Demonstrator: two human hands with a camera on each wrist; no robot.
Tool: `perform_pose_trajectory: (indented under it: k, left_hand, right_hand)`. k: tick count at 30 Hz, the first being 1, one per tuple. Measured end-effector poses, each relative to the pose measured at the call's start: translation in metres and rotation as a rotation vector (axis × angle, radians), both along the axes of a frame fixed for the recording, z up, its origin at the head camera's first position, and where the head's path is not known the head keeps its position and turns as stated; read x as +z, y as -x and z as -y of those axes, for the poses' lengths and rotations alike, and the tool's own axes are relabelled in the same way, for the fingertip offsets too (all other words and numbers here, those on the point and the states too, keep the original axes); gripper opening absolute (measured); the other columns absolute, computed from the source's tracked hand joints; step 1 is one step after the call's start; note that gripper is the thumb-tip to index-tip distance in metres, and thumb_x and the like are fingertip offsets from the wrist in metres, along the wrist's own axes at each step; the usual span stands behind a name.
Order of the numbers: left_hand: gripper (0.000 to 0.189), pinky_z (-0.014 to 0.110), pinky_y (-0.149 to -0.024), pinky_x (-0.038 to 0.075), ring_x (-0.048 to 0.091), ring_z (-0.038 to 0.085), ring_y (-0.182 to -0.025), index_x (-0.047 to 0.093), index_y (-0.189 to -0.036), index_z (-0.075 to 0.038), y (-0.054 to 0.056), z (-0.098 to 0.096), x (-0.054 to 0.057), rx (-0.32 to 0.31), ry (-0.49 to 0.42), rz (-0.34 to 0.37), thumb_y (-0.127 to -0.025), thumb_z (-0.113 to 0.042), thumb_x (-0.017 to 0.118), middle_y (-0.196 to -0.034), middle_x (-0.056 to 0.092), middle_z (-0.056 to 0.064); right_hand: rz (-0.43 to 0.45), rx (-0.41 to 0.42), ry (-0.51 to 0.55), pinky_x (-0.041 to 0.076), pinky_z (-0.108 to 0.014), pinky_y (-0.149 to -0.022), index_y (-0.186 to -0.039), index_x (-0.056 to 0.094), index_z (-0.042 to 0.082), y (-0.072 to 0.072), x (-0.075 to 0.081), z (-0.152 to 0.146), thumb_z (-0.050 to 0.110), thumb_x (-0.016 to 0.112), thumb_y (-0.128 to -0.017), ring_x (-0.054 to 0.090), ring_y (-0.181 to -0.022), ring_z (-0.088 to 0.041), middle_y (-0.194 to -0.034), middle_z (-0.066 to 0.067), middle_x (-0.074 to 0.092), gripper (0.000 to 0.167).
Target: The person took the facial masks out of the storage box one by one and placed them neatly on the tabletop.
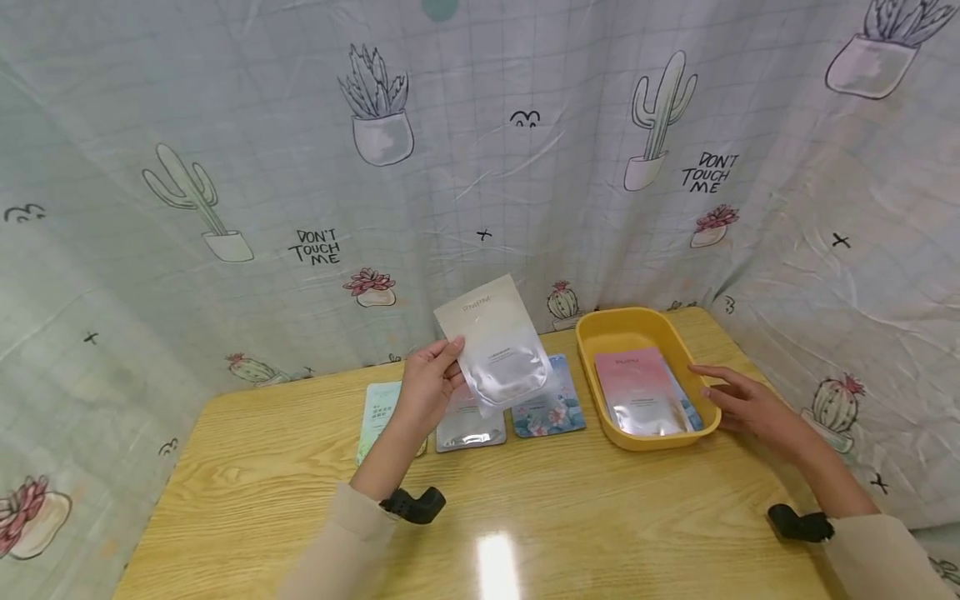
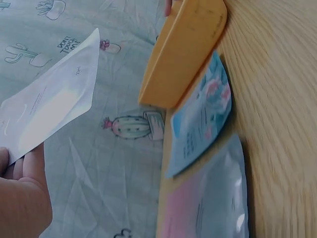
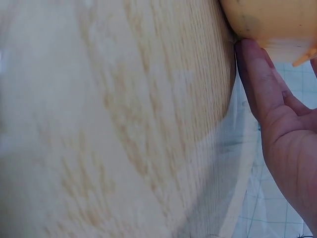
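Observation:
In the head view my left hand (image 1: 431,379) pinches a cream-to-silver sheet mask packet (image 1: 498,346) by its left edge, raised above the table. The same packet (image 2: 54,99) is tilted in the left wrist view. My right hand (image 1: 750,408) touches the right side of a yellow basket (image 1: 587,367); its fingers look straight against the wall in the right wrist view. Inside the basket a pink-and-silver packet (image 1: 637,387) lies over a blue one (image 1: 690,410). Below the held packet, partly hidden, are a pink-silver packet (image 1: 471,429) and a blue floral packet (image 1: 558,408).
A green packet (image 1: 375,412) lies leftmost in the row, partly behind my left forearm. The wooden table (image 1: 600,517) backs onto a curtain (image 1: 480,167) printed with cacti, which also hangs along both sides. Light glares off the table near its front.

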State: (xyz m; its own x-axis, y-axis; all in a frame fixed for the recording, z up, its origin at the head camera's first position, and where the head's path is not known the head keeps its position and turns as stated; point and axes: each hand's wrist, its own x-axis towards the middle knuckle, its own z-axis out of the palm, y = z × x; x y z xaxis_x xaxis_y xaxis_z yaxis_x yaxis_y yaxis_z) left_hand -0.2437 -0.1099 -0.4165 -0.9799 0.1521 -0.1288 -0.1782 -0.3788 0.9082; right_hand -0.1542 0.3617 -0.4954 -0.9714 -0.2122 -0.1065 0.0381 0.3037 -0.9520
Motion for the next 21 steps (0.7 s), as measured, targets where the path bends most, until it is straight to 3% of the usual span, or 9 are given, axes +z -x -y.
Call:
perform_pose_trajectory:
  k: [6, 12, 21]
  left_hand:
    - [0.028, 0.029, -0.079, 0.061, 0.074, 0.016, -0.087, 0.063, -0.119, 0.012, -0.007, 0.033, 0.008, -0.019, 0.093, -0.005, -0.106, -0.012, 0.056, -0.094, 0.073, 0.007]
    - [0.027, 0.028, -0.079, 0.061, 0.073, 0.014, -0.087, 0.064, -0.118, 0.008, -0.021, 0.075, 0.010, -0.046, 0.198, 0.024, -0.107, -0.015, 0.055, -0.094, 0.071, 0.004]
    - [0.045, 0.029, -0.086, 0.060, 0.073, 0.013, -0.097, 0.049, -0.139, 0.015, -0.046, 0.134, 0.004, -0.088, 0.347, 0.105, -0.108, -0.018, 0.053, -0.105, 0.073, 0.004]
  right_hand:
    - [-0.001, 0.008, 0.002, 0.057, -0.025, -0.085, -0.158, 0.035, 0.009, 0.000, 0.000, -0.001, 0.021, 0.049, -0.110, 0.058, -0.114, 0.006, -0.134, 0.017, 0.050, 0.051]
    - [-0.010, 0.010, 0.000, 0.058, -0.024, -0.085, -0.157, 0.036, 0.009, 0.001, -0.002, -0.001, 0.021, 0.049, -0.110, 0.057, -0.113, 0.007, -0.132, 0.019, 0.050, 0.051]
    - [-0.005, 0.020, 0.018, 0.058, -0.025, -0.085, -0.158, 0.035, 0.010, 0.000, -0.003, -0.002, 0.020, 0.048, -0.110, 0.058, -0.113, 0.006, -0.132, 0.020, 0.051, 0.051]
